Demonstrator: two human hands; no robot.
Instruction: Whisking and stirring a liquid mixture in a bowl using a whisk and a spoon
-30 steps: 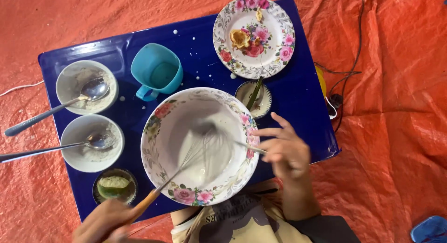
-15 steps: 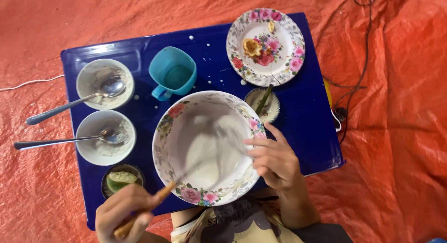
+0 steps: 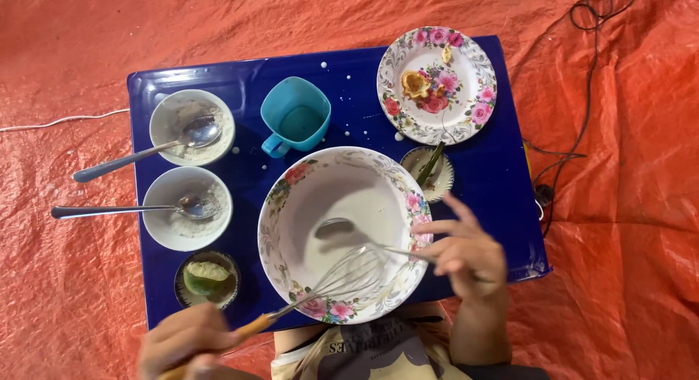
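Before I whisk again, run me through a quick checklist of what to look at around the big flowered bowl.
1. Whisk wires inside the big flowered bowl: ok, they rest in the pale batter.
2. Left hand grips the wooden whisk handle: ok, though the hand is blurred.
3. Right hand steadies the bowl: ok, fingers at the rim's right side.
4. Bowl sits fully on the blue tray: ok, close to the near edge.
5. Teal cup apart from the bowl: ok, a narrow gap.
6. Tray free of spills: not ok, white drops near the cup and flowered plate.
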